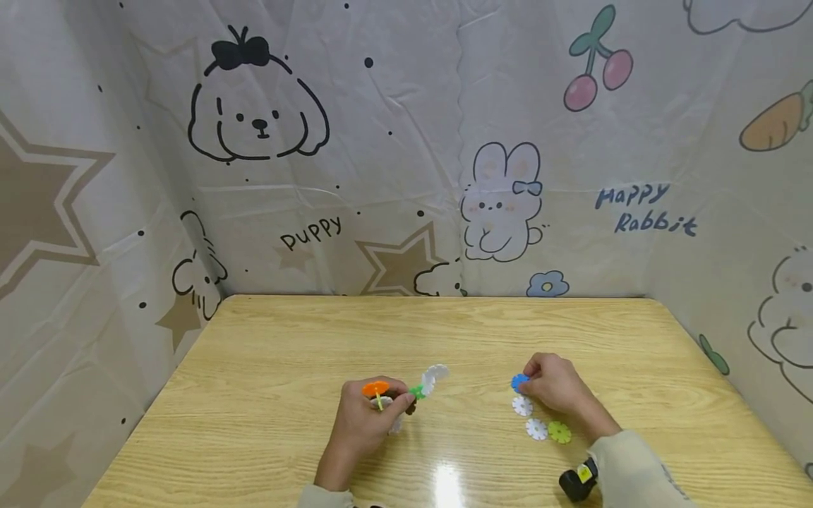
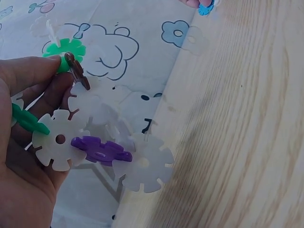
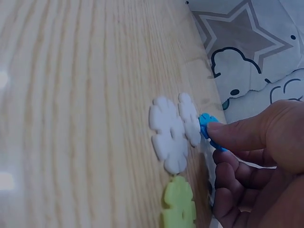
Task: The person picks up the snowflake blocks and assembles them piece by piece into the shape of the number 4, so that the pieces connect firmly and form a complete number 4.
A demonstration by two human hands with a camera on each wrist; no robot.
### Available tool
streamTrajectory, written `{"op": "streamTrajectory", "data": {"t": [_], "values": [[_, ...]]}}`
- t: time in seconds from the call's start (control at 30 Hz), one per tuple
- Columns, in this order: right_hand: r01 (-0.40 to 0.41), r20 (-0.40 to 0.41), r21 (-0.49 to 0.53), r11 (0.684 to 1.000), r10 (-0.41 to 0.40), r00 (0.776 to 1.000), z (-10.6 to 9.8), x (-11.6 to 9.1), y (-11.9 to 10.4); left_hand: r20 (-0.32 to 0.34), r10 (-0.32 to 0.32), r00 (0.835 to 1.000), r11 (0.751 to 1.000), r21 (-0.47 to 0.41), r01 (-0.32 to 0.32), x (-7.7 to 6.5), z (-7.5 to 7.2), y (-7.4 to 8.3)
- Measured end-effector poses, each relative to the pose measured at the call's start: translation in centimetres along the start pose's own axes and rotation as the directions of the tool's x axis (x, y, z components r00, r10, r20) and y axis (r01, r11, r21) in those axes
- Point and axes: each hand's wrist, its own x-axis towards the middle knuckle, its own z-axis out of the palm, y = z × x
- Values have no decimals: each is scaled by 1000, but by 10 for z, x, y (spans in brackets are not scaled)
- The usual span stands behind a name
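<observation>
My left hand (image 1: 362,423) grips a joined cluster of notched plastic discs. In the left wrist view, thumb and fingers pinch it near a green disc (image 2: 76,47) and a brown disc (image 2: 76,71). A white disc (image 2: 52,154), a purple disc (image 2: 102,151) and another white disc (image 2: 147,164) are linked in a chain. An orange disc (image 1: 375,388) stands out above the hand; fingers hide part of the cluster. On the right, my right hand (image 1: 557,384) pinches a blue disc (image 3: 207,121) between thumb and finger, beside two loose white discs (image 1: 522,406) (image 1: 536,429).
A yellow-green disc (image 1: 559,432) lies flat next to the nearer white one. By the right cuff is a black device (image 1: 576,483) with a yellow label. The wooden table (image 1: 286,339) ends at a printed curtain (image 1: 394,176) behind and at both sides.
</observation>
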Motion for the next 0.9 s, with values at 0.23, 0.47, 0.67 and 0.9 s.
{"op": "streamTrajectory", "data": {"t": [0.23,0.47,0.67,0.9], "values": [[32,14,13,999,-33,999,-3,-1,-2,-37,-5,999,999,32,6,0,-1,1],[31,33,-11,999,-31,999,-3,-4,-1,-74,6,997,999,33,-3,1,-1,2],[33,40,36,999,-35,999,-2,-8,-4,-95,-5,995,1000,5,6,1,-1,3],[34,36,138,990,-39,999,6,-13,-14,-133,-8,991,999,-52,1,1,2,5]]}}
